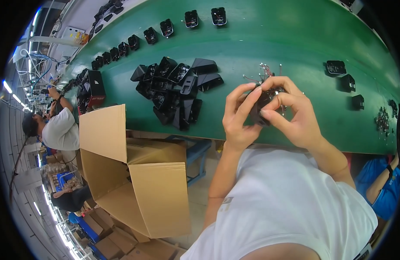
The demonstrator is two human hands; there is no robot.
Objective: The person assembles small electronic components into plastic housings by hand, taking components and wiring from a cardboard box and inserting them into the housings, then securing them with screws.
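Note:
Above the near edge of the green table, my left hand point(240, 113) grips a black plastic housing point(261, 113) from its left side. My right hand point(297, 112) closes on the same housing from the right, with thumb and forefinger bent at its upper part. The fingers hide much of the housing, so its inside cannot be made out. Just beyond my hands, small parts with red and black wires point(265, 73) stick out over the table. To the left lies a heap of loose black housings point(165, 89), some with their open side up.
Black housings with wires point(167, 27) stand in a curved row along the far side. Several more point(336, 67) sit at the right, near a pile of small wired parts point(382, 120). An open cardboard box point(158, 195) stands left of me. Other people point(61, 130) work at both sides.

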